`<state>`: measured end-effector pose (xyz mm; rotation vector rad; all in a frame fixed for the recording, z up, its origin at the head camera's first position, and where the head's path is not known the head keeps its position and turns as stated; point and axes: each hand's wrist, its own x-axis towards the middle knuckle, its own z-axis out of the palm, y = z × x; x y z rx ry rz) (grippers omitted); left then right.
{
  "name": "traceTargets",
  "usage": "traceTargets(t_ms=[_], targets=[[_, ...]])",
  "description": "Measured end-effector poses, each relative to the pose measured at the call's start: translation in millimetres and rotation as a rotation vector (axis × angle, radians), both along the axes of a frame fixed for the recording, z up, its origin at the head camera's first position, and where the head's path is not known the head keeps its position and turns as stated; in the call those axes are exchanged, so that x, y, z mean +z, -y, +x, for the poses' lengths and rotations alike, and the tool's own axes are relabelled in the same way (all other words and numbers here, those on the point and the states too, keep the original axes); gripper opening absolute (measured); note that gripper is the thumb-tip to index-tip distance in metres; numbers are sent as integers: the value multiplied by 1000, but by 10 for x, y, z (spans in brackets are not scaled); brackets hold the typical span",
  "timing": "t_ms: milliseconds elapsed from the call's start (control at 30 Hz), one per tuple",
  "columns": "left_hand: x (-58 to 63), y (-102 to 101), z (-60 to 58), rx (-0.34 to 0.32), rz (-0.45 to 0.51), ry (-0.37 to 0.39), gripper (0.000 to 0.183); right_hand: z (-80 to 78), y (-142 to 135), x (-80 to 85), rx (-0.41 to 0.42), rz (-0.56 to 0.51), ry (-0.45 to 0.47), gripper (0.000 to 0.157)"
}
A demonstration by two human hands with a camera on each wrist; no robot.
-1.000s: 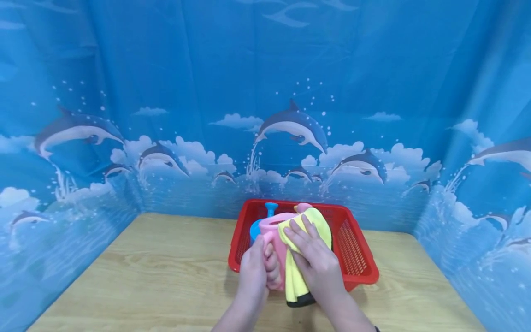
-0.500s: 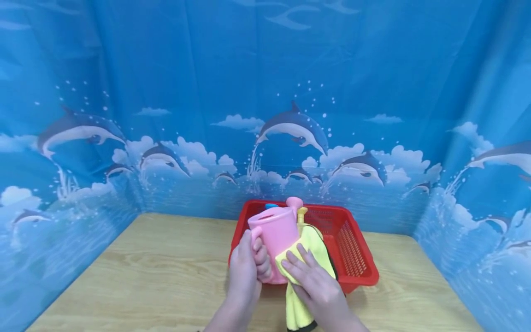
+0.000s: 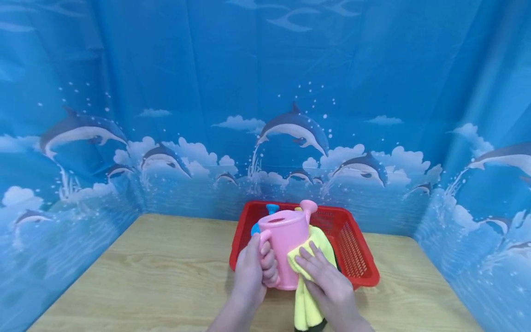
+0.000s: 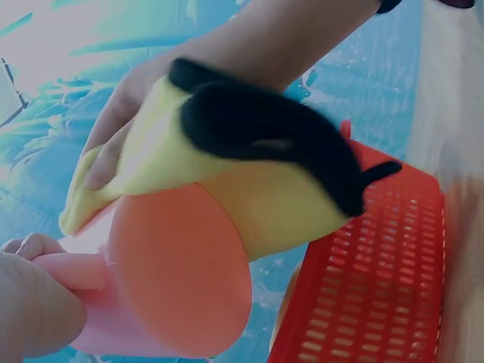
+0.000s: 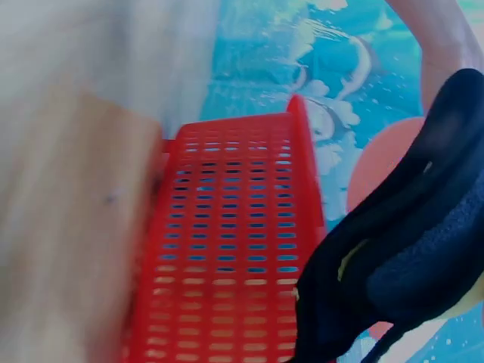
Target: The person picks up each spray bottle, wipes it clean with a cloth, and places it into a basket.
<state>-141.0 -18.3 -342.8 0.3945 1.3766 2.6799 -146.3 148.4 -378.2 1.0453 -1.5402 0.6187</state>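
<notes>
My left hand (image 3: 250, 272) grips the handle of a pink toy watering can (image 3: 284, 240), which is raised in front of the basket with its sprinkler head pointing back and to the right. The right hand (image 3: 329, 279) holds a yellow cloth (image 3: 308, 306) with a black border against the can's right side, the fingers lying fairly straight over it. In the left wrist view the can's round base (image 4: 185, 276) faces the camera, and the cloth (image 4: 280, 204) hangs past it in folds. The dark border (image 5: 423, 249) fills much of the right wrist view.
Behind the hands, a red perforated basket (image 3: 360, 256) stands on the wooden table (image 3: 174, 272). In it are a blue item (image 3: 271, 209) with a flared head and a yellow piece (image 3: 298, 209), both mostly hidden by the pink can. A blue dolphin curtain (image 3: 199, 92) encloses the table.
The pink can shifted left, then back right, and its sprinkler head has come out from behind the cloth. The right hand and cloth have slid from near the rim to lower on its side.
</notes>
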Motion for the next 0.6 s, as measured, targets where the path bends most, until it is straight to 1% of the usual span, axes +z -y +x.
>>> traceTargets(t_ms=[100,167,300,367,433,500,600], targets=[[-26,-43,23,-22,-13,-32,40,-53,-1,58,1,-81,51,22],[-35,-55,29,-25,-27,-45,41,-102,1,107,-7,-119,79,24],[-43,-61,26,-32,-41,-37,41,-209,23,195,-47,-189,153,28],[-45,-60,23,-23,-37,-28,41,-256,47,226,-67,-217,195,32],[-47,-54,19,-9,-27,-15,40,-279,75,245,-88,-229,233,37],[-47,-48,13,1,-15,-7,40,-283,96,259,-109,-227,249,39],[-35,-38,4,-6,7,-2,39,-266,102,278,-142,-212,232,36]])
